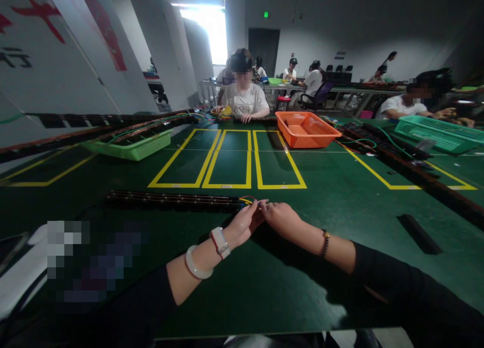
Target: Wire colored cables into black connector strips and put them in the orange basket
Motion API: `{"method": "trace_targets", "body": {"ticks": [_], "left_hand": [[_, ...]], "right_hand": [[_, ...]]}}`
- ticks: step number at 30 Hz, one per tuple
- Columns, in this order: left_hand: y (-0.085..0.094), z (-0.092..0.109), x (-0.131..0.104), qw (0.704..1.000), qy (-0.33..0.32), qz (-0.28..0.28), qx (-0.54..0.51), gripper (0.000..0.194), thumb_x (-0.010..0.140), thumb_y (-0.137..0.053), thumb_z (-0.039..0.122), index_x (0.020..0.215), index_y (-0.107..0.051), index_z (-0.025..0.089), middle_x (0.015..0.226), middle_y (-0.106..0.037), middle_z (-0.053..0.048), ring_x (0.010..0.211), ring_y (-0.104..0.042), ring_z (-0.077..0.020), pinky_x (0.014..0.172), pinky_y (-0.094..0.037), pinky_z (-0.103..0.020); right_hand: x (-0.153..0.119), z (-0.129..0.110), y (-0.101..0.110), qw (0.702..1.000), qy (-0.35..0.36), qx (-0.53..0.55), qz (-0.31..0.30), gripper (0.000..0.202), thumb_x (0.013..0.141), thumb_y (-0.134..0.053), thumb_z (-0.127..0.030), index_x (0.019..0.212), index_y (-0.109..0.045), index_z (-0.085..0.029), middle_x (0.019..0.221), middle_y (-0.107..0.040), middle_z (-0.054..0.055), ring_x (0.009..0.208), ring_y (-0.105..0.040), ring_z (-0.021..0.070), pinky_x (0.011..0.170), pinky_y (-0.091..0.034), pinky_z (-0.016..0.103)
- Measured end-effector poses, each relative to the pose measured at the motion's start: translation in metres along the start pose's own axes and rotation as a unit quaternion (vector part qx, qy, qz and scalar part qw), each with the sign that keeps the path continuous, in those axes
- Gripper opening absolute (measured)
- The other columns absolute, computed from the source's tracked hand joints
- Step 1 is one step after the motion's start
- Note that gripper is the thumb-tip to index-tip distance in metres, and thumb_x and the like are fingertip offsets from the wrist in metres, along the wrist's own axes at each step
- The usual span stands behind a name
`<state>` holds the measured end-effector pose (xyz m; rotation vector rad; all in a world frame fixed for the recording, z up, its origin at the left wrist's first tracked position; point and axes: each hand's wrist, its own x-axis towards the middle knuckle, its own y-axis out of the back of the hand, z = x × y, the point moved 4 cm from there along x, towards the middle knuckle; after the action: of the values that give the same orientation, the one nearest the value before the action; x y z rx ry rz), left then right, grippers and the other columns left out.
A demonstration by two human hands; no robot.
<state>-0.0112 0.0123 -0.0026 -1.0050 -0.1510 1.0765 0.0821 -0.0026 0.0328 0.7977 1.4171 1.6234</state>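
At the near side of the green table (264,292), a short black bar (419,234) lies apart, to the right of both hands. Just beyond, the left hand (242,226) is nearly closed, fingers fairly straight, with what looks like a light pinch on the wires (246,201). The right hand (283,220) meets it, fingers curled; how tightly they close, and on what, I cannot tell. The wires come from the right end of a long dark strip (174,199), which lies crosswise to the left of the hands. The step in hand looks like fine fingertip work at the wire ends; it calls for a steady left hold and small right-hand motions, without tugging the strip. Beyond lie yellow outlines (227,186), then a green basket (145,146) to the left and an orange basket (308,136) to the right. A person (245,98) sits across the table.
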Motion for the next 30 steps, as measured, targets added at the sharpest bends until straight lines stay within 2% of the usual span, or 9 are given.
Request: {"method": "trace_targets", "body": {"ticks": [4,10,16,20,25,30], "left_hand": [[0.001,0.0,0.001,1.0,0.003,0.003,0.01,0.019,0.093,-0.045,0.013,0.088,-0.064,0.009,0.094,-0.066,-0.009,0.091,-0.061,-0.0146,0.084,-0.046,-0.023],[0.004,0.0,0.005,1.0,-0.005,0.007,0.002,0.021,0.092,-0.046,0.014,0.074,-0.056,0.012,0.08,-0.063,-0.005,0.074,-0.059,-0.0114,0.073,-0.048,-0.022],[-0.005,0.002,-0.003,1.0,-0.002,0.004,0.011,0.021,0.093,-0.044,0.012,0.078,-0.059,0.009,0.084,-0.064,-0.008,0.079,-0.06,-0.0119,0.077,-0.047,-0.023],[-0.005,0.002,-0.003,1.0,-0.004,-0.005,0.012,0.022,0.094,-0.043,0.015,0.079,-0.059,0.01,0.083,-0.064,-0.007,0.078,-0.06,-0.0113,0.081,-0.046,-0.023],[0.001,0.0,0.002,0.999,-0.013,-0.02,0.025,0.024,0.094,-0.046,0.024,0.077,-0.058,0.011,0.075,-0.063,-0.006,0.07,-0.059,-0.0122,0.079,-0.048,-0.027],[-0.001,0.0,0.0,0.996,-0.013,-0.065,0.059,0.017,0.093,-0.048,0.023,0.091,-0.06,0.01,0.092,-0.066,-0.011,0.088,-0.064,-0.0196,0.091,-0.047,-0.036]], "right_hand": [[-0.004,-0.011,-0.004,0.995,0.032,-0.081,0.037,0.04,0.089,-0.027,-0.002,0.118,-0.054,0.002,0.104,-0.06,0.024,0.086,-0.059,0.0253,0.066,-0.045,0.035],[-0.017,-0.013,0.014,0.989,0.015,-0.1,0.104,0.038,0.093,-0.035,-0.012,0.128,-0.05,-0.009,0.103,-0.056,0.016,0.086,-0.051,0.023,0.069,-0.039,0.035],[-0.02,-0.015,0.013,0.994,-0.022,-0.081,0.068,0.033,0.092,-0.036,-0.011,0.116,-0.058,-0.009,0.101,-0.058,0.016,0.088,-0.05,0.0235,0.071,-0.036,0.035],[-0.019,-0.014,0.021,0.996,-0.028,-0.061,0.059,0.029,0.091,-0.038,-0.009,0.11,-0.06,-0.009,0.096,-0.06,0.016,0.086,-0.051,0.0238,0.071,-0.035,0.035],[-0.017,0.004,0.036,0.995,-0.055,-0.037,0.071,0.015,0.089,-0.045,-0.011,0.094,-0.059,-0.013,0.091,-0.06,0.013,0.085,-0.055,0.0229,0.071,-0.035,0.033],[-0.002,0.034,0.023,0.992,-0.102,-0.001,0.067,0.017,0.09,-0.042,-0.012,0.097,-0.057,-0.013,0.095,-0.059,0.012,0.08,-0.058,0.019,0.063,-0.034,0.028]]}}
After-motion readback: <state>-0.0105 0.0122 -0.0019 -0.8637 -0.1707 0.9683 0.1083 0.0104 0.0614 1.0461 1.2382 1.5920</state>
